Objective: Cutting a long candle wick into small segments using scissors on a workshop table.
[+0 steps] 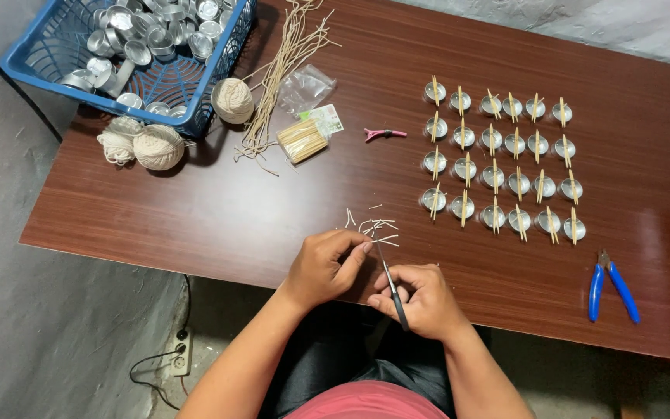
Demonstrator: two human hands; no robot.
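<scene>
Scissors (391, 289) sit in your right hand (420, 301), fingers clamped on the handles, at lower centre of the frame. Your left hand (326, 268) pinches a wick piece (369, 242) at the blades. Cut wick bits (374, 226) lie just above on the bench (219, 209). Tin cups (502, 159) stand in rows at right, blue pliers (613, 285) below them.

Slim dark scissors (391, 283) point away over short cream wick pieces (374, 226) scattered on the table.

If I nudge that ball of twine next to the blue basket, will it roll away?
Probably a little: the ball of twine is round and likely light. Its soft, fuzzy winding should grip the wooden table, and the blue basket beside it blocks one direction.
</scene>
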